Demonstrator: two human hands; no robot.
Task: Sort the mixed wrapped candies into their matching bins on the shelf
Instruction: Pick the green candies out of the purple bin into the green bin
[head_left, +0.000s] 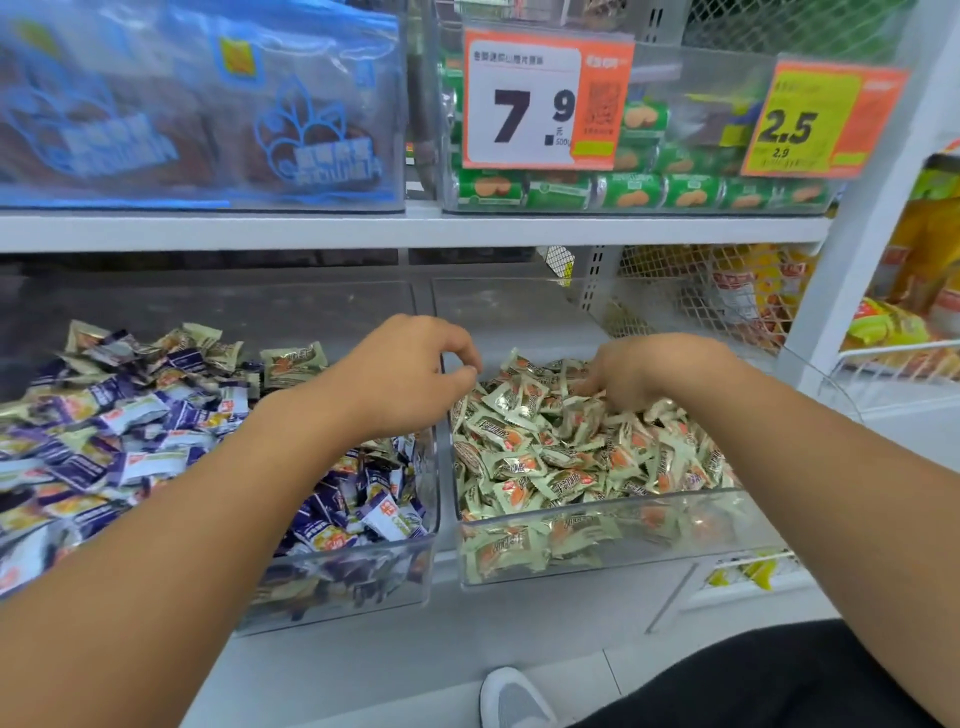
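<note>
Now your left hand (415, 371) hovers with curled fingers over the wall between the two clear bins, holding nothing I can see; your right hand (644, 371) digs into the green candies (561, 462) at centre right, its grasp hidden. Wrappers are light and slippery, so pinch a crimped end

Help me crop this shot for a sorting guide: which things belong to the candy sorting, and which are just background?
In the job: left hand; right hand; purple candies bin; green candies bin.

Background: price tags; green biscuit packs; blue bags; wire basket; shoe.
</note>
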